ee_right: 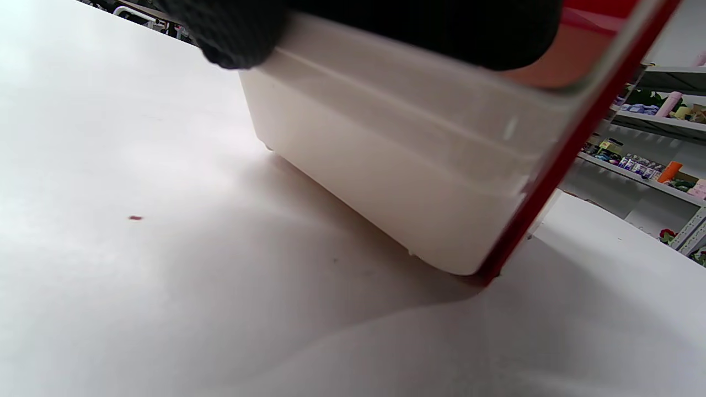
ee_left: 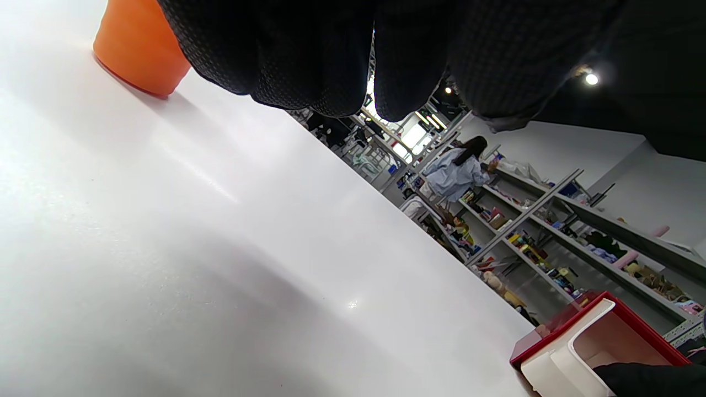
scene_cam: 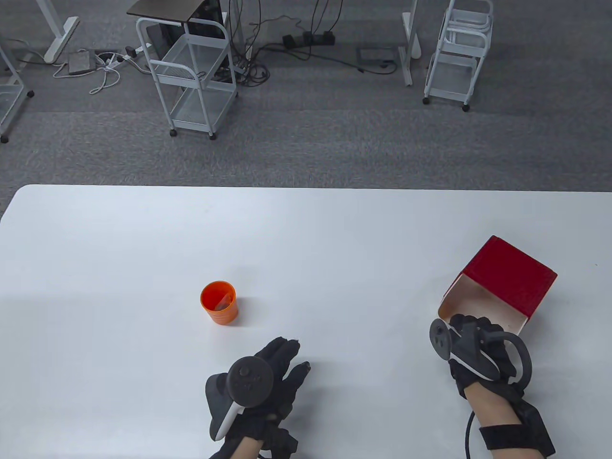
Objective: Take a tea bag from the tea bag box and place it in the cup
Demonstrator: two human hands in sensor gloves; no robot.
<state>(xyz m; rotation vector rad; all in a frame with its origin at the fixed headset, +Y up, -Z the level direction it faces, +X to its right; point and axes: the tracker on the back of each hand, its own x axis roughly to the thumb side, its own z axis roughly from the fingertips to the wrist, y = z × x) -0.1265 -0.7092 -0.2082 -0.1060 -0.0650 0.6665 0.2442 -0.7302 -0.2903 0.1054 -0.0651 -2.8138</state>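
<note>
An orange cup [scene_cam: 219, 302] stands on the white table [scene_cam: 306, 229], left of the middle, with a tea bag [scene_cam: 222, 304] inside it. The red tea bag box [scene_cam: 507, 279] with a cream inside lies at the right, its open side facing me. My left hand [scene_cam: 299, 355] is spread and empty, low over the table just near-right of the cup. My right hand [scene_cam: 466, 327] grips the near rim of the box. In the right wrist view its fingers [ee_right: 231, 33] lie over the cream wall [ee_right: 397, 176]. The left wrist view shows the cup [ee_left: 140, 49] and the box [ee_left: 595, 342].
Beyond the table's far edge is grey carpet with two white wire carts [scene_cam: 196, 81] [scene_cam: 456, 57], cables and power strips. The table bears only the cup and the box.
</note>
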